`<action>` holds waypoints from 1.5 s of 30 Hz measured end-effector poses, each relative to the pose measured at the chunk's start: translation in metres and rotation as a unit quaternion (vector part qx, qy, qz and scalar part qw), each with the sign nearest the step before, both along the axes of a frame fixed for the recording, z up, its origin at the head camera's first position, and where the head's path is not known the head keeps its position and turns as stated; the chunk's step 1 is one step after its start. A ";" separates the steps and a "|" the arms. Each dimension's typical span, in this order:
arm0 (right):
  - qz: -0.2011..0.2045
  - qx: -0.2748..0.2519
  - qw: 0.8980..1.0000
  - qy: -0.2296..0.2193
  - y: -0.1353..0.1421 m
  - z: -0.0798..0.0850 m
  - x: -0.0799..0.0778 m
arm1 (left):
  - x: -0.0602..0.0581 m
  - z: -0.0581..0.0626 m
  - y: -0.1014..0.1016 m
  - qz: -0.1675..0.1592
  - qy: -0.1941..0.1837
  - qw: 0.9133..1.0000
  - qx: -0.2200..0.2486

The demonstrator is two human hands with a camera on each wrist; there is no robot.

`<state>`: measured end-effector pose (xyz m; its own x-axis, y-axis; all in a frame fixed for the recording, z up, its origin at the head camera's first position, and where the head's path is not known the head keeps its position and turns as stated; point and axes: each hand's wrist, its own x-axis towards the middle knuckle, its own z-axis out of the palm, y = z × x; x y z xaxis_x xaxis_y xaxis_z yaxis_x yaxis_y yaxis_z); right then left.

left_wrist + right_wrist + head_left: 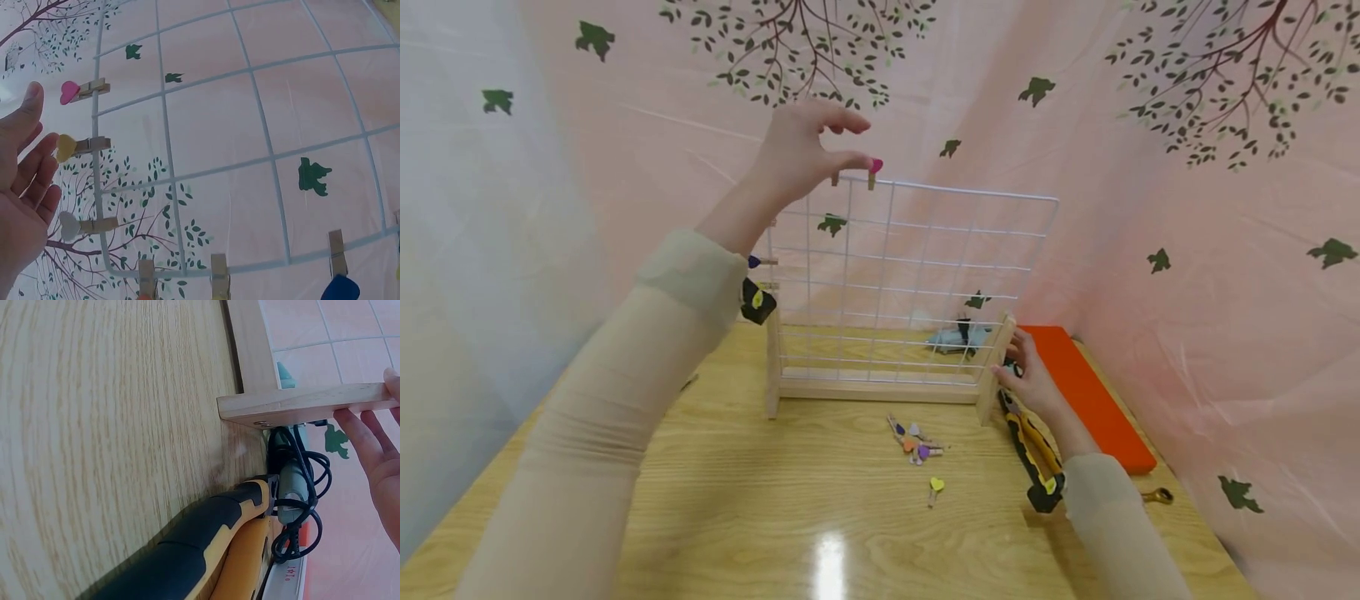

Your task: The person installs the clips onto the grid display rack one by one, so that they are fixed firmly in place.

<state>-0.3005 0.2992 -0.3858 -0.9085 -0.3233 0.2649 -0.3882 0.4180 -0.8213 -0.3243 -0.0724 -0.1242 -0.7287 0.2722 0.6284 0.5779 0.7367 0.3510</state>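
Note:
A white wire grid [970,191] stands upright in a wooden base. At its top edge is my left hand [805,150], thumb beside a small clothespin with a pink heart [875,167]. In the left wrist view the fingers are loosely extended near clothespins bearing a yellow heart [65,147] and a white heart [69,226], all clamped on the wire. Around the corner more are clipped, one with a blue heart [340,289]. My right hand [1033,375] grips the wooden side post [312,403], thumb on one face and fingers on the other.
Yellow-and-black pliers [1037,454] lie right of the stand, beside a red-orange box [1090,392] and a wrench [1159,496]. Behind the grid sits a pale blue tool [958,337] with a black cord [322,519]. Several loose heart clothespins [913,446] lie in front.

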 end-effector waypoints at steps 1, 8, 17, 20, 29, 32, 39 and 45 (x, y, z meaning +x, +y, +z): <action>0.000 0.001 1.000 0.002 0.000 0.001 0.000 | 0.003 0.001 -0.004 0.004 -0.004 1.000 0.005; -0.001 0.005 1.000 -0.001 -0.001 0.001 0.001 | 0.019 -0.009 -0.037 0.016 -0.004 0.999 0.034; 0.013 -0.011 1.000 0.001 0.007 -0.011 -0.010 | 0.029 -0.052 -0.075 0.023 0.002 0.998 0.064; 0.016 -0.014 1.000 0.007 0.011 -0.019 -0.016 | 0.031 -0.073 -0.085 0.029 -0.006 0.996 0.081; 0.009 -0.010 1.000 0.009 0.012 -0.023 -0.018 | 0.030 -0.141 -0.102 0.035 -0.030 0.989 0.141; 0.011 -0.013 1.000 0.001 0.007 -0.014 -0.010 | 0.030 -0.162 -0.104 0.043 -0.062 0.986 0.149; 0.003 -0.008 1.000 -0.013 0.000 -0.001 0.002 | 0.027 -0.207 -0.103 0.038 -0.106 0.978 0.173; -0.003 -0.004 1.000 -0.015 -0.001 -0.001 0.002 | 0.025 -0.239 -0.097 0.039 -0.142 0.974 0.174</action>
<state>-0.2988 0.2984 -0.3866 -0.9183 -0.3151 0.2399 -0.3602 0.4131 -0.8364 -0.2995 -0.1694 -0.3633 -0.8969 0.0153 0.4420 0.3676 0.5816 0.7257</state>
